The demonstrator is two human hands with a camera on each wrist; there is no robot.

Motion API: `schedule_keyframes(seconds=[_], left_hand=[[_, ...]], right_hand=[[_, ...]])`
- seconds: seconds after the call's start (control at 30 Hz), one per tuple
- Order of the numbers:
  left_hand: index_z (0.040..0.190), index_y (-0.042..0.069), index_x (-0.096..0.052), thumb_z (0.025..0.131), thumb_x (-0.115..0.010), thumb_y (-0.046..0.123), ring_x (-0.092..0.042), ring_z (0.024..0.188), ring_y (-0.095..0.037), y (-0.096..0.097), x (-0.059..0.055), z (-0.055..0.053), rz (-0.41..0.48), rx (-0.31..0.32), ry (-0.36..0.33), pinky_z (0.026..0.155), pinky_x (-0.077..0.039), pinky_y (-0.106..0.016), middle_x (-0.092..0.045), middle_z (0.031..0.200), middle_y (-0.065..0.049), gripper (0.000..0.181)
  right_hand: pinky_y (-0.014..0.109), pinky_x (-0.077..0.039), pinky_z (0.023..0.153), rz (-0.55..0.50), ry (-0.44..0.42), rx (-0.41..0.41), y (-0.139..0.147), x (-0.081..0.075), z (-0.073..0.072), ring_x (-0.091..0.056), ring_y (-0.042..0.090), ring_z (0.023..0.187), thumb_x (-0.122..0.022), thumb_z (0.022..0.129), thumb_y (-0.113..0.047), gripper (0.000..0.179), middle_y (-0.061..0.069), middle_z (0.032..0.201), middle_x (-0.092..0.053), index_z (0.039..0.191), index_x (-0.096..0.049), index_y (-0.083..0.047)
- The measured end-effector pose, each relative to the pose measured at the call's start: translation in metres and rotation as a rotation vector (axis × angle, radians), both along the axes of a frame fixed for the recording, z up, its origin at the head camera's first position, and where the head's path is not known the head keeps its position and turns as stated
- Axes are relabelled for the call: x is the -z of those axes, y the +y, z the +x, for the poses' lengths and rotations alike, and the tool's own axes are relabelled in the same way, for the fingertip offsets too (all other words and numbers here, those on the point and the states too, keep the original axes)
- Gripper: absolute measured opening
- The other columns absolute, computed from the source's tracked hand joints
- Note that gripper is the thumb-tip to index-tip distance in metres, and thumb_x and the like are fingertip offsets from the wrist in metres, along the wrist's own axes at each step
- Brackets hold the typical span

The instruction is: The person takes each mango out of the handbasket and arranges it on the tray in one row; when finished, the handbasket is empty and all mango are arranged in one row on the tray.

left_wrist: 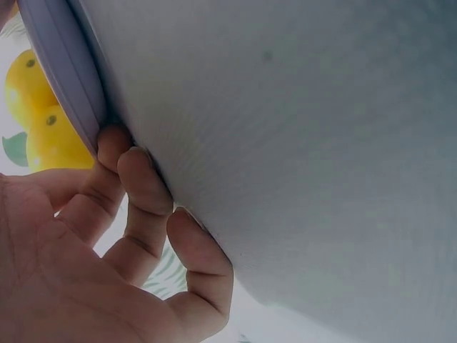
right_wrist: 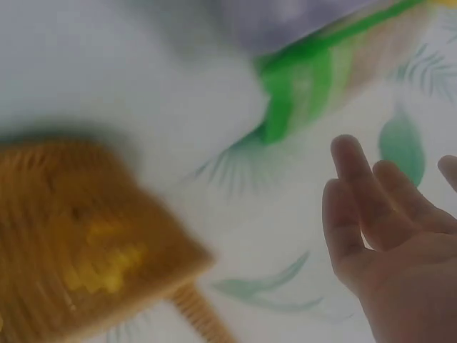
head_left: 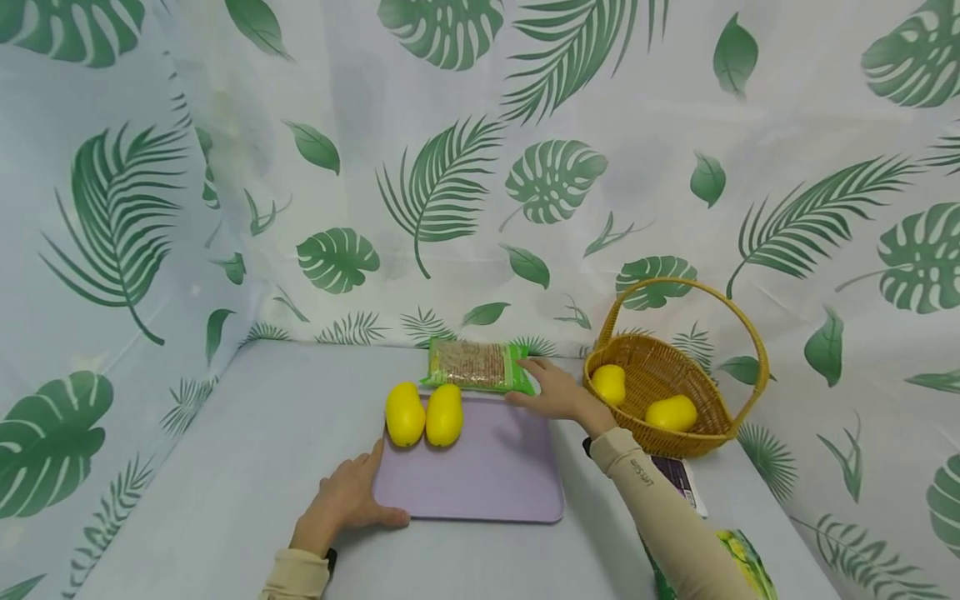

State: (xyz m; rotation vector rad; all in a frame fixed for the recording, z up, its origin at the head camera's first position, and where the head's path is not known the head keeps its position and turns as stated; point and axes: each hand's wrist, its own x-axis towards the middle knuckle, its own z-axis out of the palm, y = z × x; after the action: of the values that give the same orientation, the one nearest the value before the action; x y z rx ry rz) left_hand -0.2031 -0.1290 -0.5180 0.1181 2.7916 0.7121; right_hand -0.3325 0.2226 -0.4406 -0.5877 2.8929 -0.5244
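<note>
A lilac tray point(head_left: 480, 487) lies flat on the table, with two yellow mangoes point(head_left: 405, 415) side by side at its far left corner. My left hand point(head_left: 350, 493) holds the tray's near left corner, thumb along the front edge and fingers along the left side. In the left wrist view, bent fingertips point(left_wrist: 143, 179) rest beside the tray rim point(left_wrist: 68, 71). My right hand point(head_left: 557, 390) hovers over the tray's far right corner, fingers loosely extended and holding nothing. Its fingertips overlap the right end of a green-edged packet point(head_left: 472, 365) of brown contents in the head view.
A wicker basket point(head_left: 660, 367) with a tall handle stands at the right, two yellow mangoes point(head_left: 671, 412) inside. A dark printed package point(head_left: 678, 482) and a green-yellow bag point(head_left: 742, 562) lie nearer, partly behind my right forearm. Leaf-printed cloth point(head_left: 465, 167) walls the back and sides.
</note>
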Motion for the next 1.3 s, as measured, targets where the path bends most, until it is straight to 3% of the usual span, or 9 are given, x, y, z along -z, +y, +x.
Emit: schedule_keyframes(seconds=[0.17, 0.47, 0.77, 1.07, 1.3], left_hand=[[0.159, 0.008, -0.025, 0.054, -0.091, 0.065, -0.053, 0.128, -0.048, -0.001, 0.001, -0.001, 0.000, 0.004, 0.010, 0.098, -0.032, -0.084, -0.055, 0.143, -0.025, 0.136], [0.160, 0.009, -0.025, 0.053, -0.090, 0.066, -0.055, 0.127, -0.047, -0.002, 0.002, -0.001, -0.002, 0.007, 0.019, 0.097, -0.034, -0.084, -0.057, 0.142, -0.025, 0.138], [0.159, 0.009, -0.026, 0.052, -0.090, 0.067, -0.058, 0.122, -0.043, -0.002, 0.004, -0.001, 0.000, 0.006, 0.020, 0.095, -0.039, -0.080, -0.059, 0.138, -0.023, 0.138], [0.160, 0.011, -0.025, 0.051, -0.090, 0.068, -0.056, 0.124, -0.045, -0.001, 0.005, -0.004, 0.001, -0.006, 0.007, 0.097, -0.035, -0.082, -0.058, 0.140, -0.023, 0.139], [0.160, 0.011, -0.025, 0.052, -0.091, 0.066, -0.056, 0.124, -0.044, -0.001, 0.002, -0.002, 0.009, -0.007, -0.006, 0.096, -0.037, -0.081, -0.058, 0.140, -0.023, 0.138]], right_hand=[[0.067, -0.039, 0.111, 0.031, 0.039, 0.016, 0.028, -0.010, -0.002, -0.044, 0.050, 0.139, -0.060, 0.094, -0.059, 0.082, 0.026, 0.160, -0.034, 0.156, -0.036, -0.011], [0.073, -0.033, 0.111, 0.017, 0.032, 0.115, 0.082, -0.025, -0.007, -0.034, 0.055, 0.143, -0.058, 0.096, -0.056, 0.079, 0.027, 0.160, -0.031, 0.155, -0.037, -0.010], [0.072, -0.027, 0.115, 0.024, 0.007, 0.128, 0.121, -0.026, -0.015, -0.028, 0.055, 0.145, -0.058, 0.099, -0.049, 0.074, 0.030, 0.158, -0.036, 0.154, -0.038, -0.004], [0.070, -0.031, 0.114, 0.071, -0.026, 0.118, 0.138, -0.025, -0.020, -0.034, 0.055, 0.142, -0.058, 0.098, -0.049, 0.073, 0.031, 0.154, -0.040, 0.151, -0.041, 0.000], [0.069, -0.032, 0.113, 0.088, -0.049, 0.115, 0.149, -0.015, -0.029, -0.036, 0.056, 0.140, -0.061, 0.096, -0.052, 0.077, 0.033, 0.151, -0.043, 0.148, -0.044, 0.003]])
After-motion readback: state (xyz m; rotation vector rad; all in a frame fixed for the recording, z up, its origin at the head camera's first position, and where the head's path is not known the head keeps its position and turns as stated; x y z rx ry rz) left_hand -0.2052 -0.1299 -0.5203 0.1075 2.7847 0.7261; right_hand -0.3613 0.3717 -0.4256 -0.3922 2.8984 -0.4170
